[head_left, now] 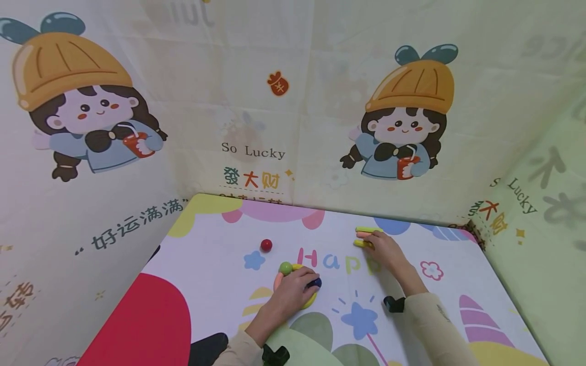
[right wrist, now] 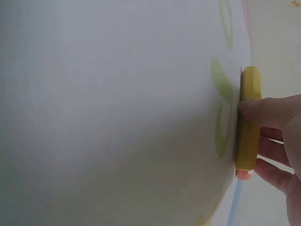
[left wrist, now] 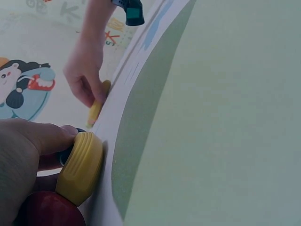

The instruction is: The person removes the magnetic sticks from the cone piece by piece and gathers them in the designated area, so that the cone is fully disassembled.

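- cartoon-printed cloth walls close in the far and side edges; printed play mat covers the desk [head_left: 215, 284], lettering "happ" across its middle.
- left hand [head_left: 293, 292]: near centre of the desk, resting over a yellow ring piece [left wrist: 81, 167]. fingers curled down round it, thumb lying on its ribbed rim in the left wrist view.
- green ball [head_left: 286, 268]: touching the far-left edge of the ring cluster, just beside the left hand.
- dark blue ball [head_left: 315, 283]: tucked at the right side of the left hand's fingers, partly hidden.
- red ball [head_left: 266, 245]: loose on the mat, apart, farther and to the left of the left hand.
- right hand [head_left: 383, 250]: far right of centre, on a small stack of coloured sticks [head_left: 368, 236]. fingers bent, pinching the yellow stick [right wrist: 248, 117] with thumb on one face and fingertips behind.
- risk, judged: balls sit free on a smooth mat; a nudge from the left hand could send the green or blue one rolling toward the desk edge.
- risk, judged: lifting the pinched yellow stick could drag the stack's other sticks out of line, since they lie touching.
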Tool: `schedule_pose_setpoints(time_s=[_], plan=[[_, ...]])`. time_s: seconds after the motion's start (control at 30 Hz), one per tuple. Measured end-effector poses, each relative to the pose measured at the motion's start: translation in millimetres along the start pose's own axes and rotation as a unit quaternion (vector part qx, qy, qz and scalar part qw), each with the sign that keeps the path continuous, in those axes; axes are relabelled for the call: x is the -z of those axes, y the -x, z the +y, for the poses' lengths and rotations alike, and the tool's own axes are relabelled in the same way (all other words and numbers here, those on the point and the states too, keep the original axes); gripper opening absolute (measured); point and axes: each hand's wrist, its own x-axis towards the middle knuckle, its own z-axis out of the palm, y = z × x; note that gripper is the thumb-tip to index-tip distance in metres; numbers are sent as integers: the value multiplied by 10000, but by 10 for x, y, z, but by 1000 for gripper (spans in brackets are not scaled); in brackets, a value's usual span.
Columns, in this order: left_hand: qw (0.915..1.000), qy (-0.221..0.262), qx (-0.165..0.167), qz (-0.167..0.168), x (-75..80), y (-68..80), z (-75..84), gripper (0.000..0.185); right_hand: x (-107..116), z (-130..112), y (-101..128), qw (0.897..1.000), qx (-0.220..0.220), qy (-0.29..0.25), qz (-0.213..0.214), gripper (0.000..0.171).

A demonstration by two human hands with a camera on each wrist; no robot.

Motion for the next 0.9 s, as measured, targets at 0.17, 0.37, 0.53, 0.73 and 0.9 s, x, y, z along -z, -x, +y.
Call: schedule_pose_setpoints(time_s=[0.17, 0.37, 0.53, 0.73, 0.9], plan=[[9999, -17, -66, 90, -9, 3, -9, 32, -56, 13, -41, 9997, -112, 60, 220, 22], [10000, -13, -21, 3, -7, 5, -6, 33, -128, 64, -67, 9960, 101, 102, 882, 12], [10000, 14, 27, -77, -7, -2, 8, 33, -143, 89, -58, 9919, 249, -71, 1247, 11], [9999, 49, 60, -142, -3, -11, 12, 33, -136, 45, -67, 9904, 252, -103, 1356, 13], [9988, 263, 234, -354, 68, -23, -13, 35, -136, -118, -62, 9885, 242, -253, 1471, 16]])
